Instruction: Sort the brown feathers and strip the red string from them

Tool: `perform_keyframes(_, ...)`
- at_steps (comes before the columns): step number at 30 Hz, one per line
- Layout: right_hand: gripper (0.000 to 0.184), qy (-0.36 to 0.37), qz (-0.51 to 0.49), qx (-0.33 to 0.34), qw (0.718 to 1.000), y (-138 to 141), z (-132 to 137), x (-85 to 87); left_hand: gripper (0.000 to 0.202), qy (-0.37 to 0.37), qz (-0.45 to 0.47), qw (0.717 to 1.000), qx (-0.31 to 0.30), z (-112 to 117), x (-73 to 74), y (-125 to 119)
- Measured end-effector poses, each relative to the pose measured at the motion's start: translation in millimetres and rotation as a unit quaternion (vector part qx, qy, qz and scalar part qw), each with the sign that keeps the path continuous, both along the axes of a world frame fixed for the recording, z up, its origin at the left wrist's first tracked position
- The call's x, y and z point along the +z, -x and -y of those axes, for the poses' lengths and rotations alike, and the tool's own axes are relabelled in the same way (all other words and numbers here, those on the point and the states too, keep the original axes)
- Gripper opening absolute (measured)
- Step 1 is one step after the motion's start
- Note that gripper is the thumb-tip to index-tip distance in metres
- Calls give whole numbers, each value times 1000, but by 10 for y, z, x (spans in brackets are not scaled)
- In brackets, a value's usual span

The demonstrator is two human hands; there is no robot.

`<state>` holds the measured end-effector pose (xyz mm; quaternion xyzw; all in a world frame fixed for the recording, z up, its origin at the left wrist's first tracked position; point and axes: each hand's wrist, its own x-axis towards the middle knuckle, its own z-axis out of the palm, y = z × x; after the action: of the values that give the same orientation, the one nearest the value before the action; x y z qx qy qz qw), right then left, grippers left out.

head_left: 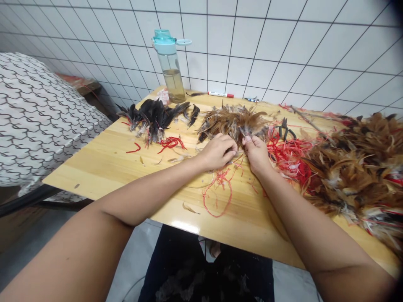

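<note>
My right hand [257, 154] pinches the pale, fluffy quill end of some brown feathers between thumb and forefinger. Just to its left is my left hand [218, 152], its fingers curled down close to the tabletop; whatever they may hold is hidden. Beyond both hands spreads a pile of brown feathers [222, 119]. A loop of red string [231, 193] lies on the wood below the hands, with knotted ends at its top. Beside my right hand sits a tangled heap of red string [291, 157].
Black feather bunches [154, 117] and short red strings [171, 143] lie at the left. A large brown feather heap [362, 163] covers the table's [110, 167] right end. Black-handled pliers [286, 131], a marker [220, 95] and a water bottle [171, 71] are farther back, near the tiled wall.
</note>
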<state>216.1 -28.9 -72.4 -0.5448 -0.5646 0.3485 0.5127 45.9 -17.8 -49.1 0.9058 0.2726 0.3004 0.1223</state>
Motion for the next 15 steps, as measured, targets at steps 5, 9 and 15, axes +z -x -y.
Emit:
perform_keyframes(5,30,-14,26,-49,998,23,5,5,10,33,30,998,36,-52,119,110)
perform_keyframes(9,22,-29,130,-38,990,27,14,36,12,-13,12,998,67,-98,156,176)
perform_keyframes(15,23,-56,226,-8,972,59,57,97,18,-65,-44,994,78,-112,153,195)
